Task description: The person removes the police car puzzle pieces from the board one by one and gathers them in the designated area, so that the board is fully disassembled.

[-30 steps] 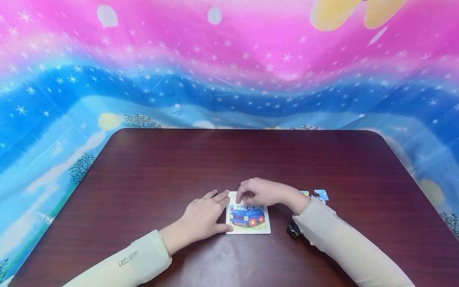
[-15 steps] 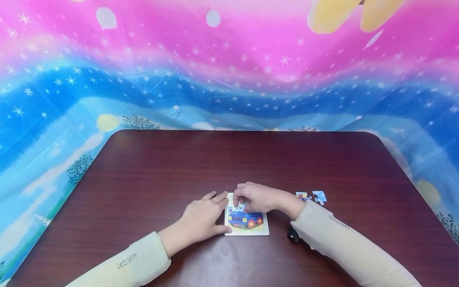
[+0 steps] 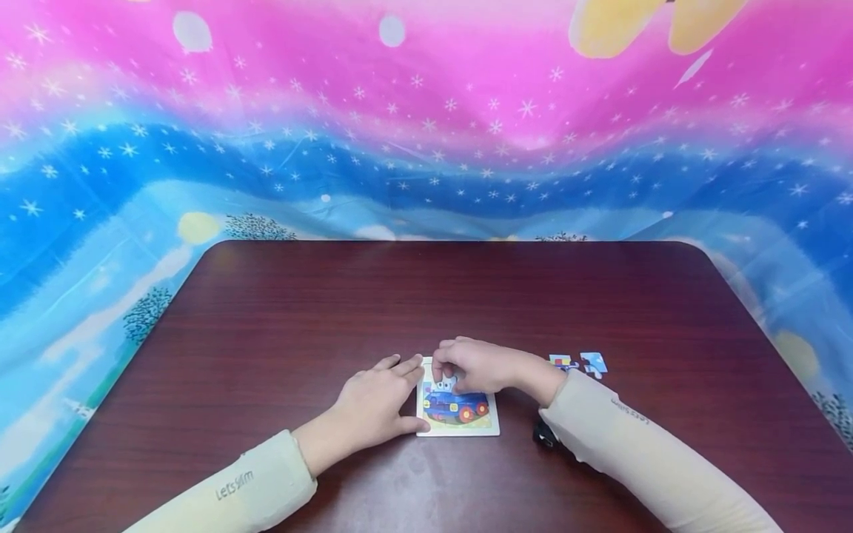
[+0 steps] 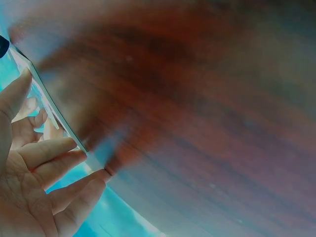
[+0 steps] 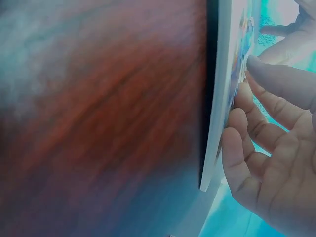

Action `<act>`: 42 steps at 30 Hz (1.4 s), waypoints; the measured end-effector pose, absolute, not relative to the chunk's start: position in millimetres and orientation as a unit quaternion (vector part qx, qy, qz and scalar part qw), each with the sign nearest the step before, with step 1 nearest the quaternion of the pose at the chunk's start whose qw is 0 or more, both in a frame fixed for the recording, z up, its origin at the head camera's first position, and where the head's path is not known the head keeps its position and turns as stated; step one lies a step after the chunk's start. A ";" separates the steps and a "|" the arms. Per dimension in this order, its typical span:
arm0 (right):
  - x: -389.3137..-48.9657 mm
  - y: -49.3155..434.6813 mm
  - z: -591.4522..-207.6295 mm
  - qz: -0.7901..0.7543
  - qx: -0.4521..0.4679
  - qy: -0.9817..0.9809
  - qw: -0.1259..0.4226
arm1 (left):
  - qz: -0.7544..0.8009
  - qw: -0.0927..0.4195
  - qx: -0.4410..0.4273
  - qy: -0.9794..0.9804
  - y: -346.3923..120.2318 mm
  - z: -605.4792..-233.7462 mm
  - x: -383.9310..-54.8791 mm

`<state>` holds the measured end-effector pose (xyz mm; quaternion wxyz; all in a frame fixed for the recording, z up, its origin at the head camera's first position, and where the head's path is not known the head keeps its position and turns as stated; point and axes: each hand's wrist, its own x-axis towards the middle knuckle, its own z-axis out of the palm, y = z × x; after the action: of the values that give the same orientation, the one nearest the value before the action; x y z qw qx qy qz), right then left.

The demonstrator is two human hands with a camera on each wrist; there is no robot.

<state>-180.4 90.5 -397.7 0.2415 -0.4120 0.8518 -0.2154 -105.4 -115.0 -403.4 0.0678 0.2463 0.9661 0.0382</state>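
A square jigsaw puzzle in a pale frame (image 3: 460,431) lies on the table, its picture a blue car with eyes and red wheels. My left hand (image 3: 376,403) steadies the frame's left side, fingers extended and thumb at the lower left corner. Over the puzzle's upper part is my right hand (image 3: 476,366), its thumb and forefinger pinching a puzzle piece (image 5: 244,66) at the picture's surface. That piece is mostly hidden by the fingers. In the right wrist view, the other fingers (image 5: 232,143) curl beside the frame's edge.
Loose puzzle pieces, one blue (image 3: 594,363) and one with red and yellow (image 3: 563,362), lie right of the frame, behind the right forearm. Under the right wrist is a small black device (image 3: 544,435). The dark red table (image 3: 333,296) meets a patterned cloth (image 3: 426,148) at its far edge.
My right hand has shifted slightly left and lower over the puzzle, uncovering more of the loose pieces behind the forearm. The left hand keeps its hold at the frame's side.
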 end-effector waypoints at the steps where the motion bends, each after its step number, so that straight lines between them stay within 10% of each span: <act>1: -180.6 91.3 -397.5 -0.221 -0.412 0.850 0.244 | 0.038 0.068 0.247 0.966 -115.0 -403.3 -105.4; 42: -173.8 104.0 -391.6 -0.362 -0.407 0.793 0.272 | 0.038 0.060 0.249 0.966 -115.6 -403.1 -105.1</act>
<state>-173.8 104.0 -391.6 0.2718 -0.4065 0.7934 -0.3625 -105.1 -115.6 -403.1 0.0602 0.2487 0.9660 0.0377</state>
